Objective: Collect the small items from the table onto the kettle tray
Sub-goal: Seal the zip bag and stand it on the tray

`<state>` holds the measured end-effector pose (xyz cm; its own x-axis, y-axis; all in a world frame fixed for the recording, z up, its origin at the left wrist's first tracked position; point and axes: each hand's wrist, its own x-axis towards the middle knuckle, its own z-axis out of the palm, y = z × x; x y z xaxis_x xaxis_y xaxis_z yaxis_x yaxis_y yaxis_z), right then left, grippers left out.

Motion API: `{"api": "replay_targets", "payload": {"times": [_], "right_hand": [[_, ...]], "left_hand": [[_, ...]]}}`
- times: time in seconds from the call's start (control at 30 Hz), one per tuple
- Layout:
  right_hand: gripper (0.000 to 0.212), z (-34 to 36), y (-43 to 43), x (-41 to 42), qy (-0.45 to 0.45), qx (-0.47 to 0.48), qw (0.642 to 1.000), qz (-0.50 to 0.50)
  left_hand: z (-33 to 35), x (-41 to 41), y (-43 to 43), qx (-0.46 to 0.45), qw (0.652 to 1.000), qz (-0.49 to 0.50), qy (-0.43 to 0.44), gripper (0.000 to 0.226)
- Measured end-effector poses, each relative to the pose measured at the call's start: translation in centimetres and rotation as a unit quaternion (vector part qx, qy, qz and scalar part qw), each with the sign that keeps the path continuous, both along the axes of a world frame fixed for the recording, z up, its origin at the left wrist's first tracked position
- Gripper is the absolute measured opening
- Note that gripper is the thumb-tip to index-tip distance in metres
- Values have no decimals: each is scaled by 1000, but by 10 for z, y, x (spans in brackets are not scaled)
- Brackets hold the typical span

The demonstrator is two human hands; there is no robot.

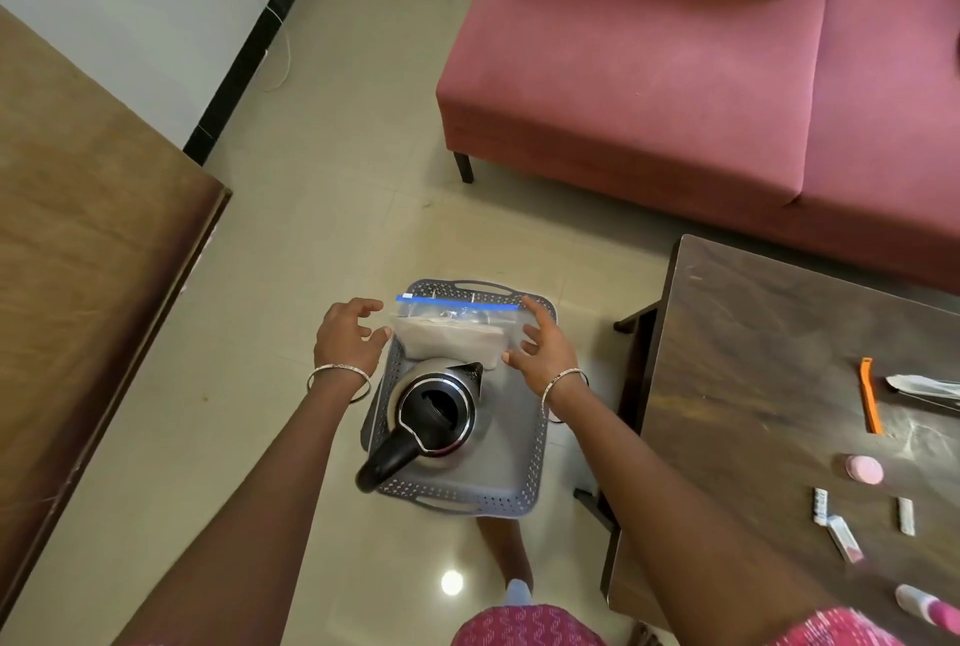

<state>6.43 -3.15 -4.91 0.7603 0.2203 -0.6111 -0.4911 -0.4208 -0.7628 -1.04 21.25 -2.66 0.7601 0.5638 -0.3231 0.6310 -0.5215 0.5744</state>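
Note:
A grey perforated tray (519, 458) sits on the floor with a steel kettle (436, 417) on it. A clear zip bag (452, 328) with a blue seal and pale contents lies on the tray's far half. My left hand (348, 333) hovers at the bag's left edge, and my right hand (543, 344) at its right edge; both have spread fingers and grip nothing. On the dark table (753, 359) to the right lie an orange stick (870, 393), a pink round item (865, 469), a few small sachets (844, 536) and a white wrapper (922, 385).
A pink sofa (675, 74) stands behind the table. A brown wooden surface (88, 256) fills the left side. A pink-and-white tube (930, 606) lies at the table's near edge. My foot (511, 567) is on the tiled floor just below the tray.

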Motion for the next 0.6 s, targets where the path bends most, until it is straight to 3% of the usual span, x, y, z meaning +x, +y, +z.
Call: {"api": "replay_targets", "payload": {"times": [0.07, 0.3, 0.6], "right_hand": [[78, 2, -4, -2, -13, -23, 999, -18], [29, 43, -75, -37, -80, -70, 992, -73], [18, 86, -229, -113, -81, -61, 990, -102]], "left_hand": [[9, -1, -1, 8, 1000, 16, -12, 26], [71, -20, -79, -23, 993, 31, -108, 13], [92, -82, -259, -58, 994, -25, -87, 11]]}}
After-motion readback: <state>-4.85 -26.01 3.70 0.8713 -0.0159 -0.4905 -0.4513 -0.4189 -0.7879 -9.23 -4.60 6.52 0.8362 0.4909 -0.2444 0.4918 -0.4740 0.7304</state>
